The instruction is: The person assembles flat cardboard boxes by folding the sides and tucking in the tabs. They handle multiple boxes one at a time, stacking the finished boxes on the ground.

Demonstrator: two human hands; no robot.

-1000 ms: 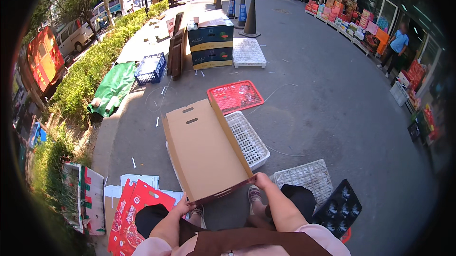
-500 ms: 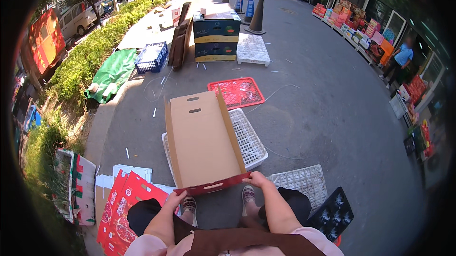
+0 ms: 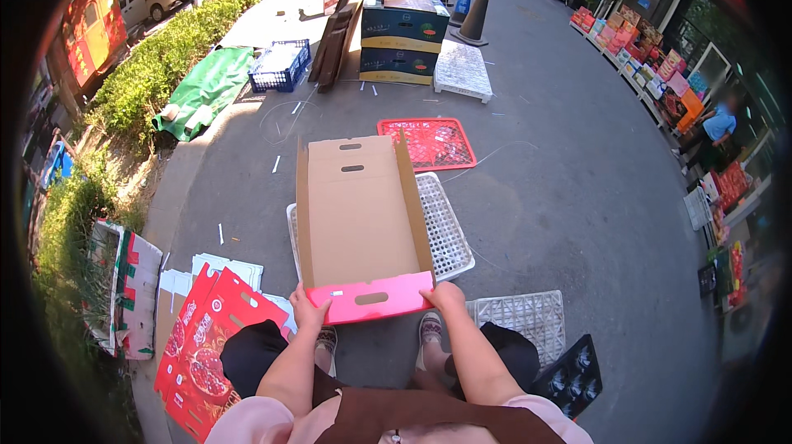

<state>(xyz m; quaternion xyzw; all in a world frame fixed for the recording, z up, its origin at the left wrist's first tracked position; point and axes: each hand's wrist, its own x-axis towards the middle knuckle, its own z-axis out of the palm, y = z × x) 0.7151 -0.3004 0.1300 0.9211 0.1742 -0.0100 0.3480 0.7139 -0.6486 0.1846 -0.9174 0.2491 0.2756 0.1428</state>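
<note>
An open cardboard box blank, plain brown inside with its long sides raised, lies over a white plastic crate. Its near end flap shows a red face with a slotted handle hole. My left hand grips the flap's left corner, thumb on the red face. At the right corner, my right hand is closed on the same flap; some of its fingers are hidden. Two handle slots show at the far end of the blank. Beside my left knee lie flat red cartons printed with pomegranates.
A red plastic crate lies beyond the white one. Farther off stand stacked dark boxes, a white slatted stand and a blue crate. By my right leg are another white crate and a black tray.
The near flap has tilted so that its red face now shows broadly, where before only a narrow dark strip did. Both hands have stayed on its corners. The whole view has shifted slightly.
</note>
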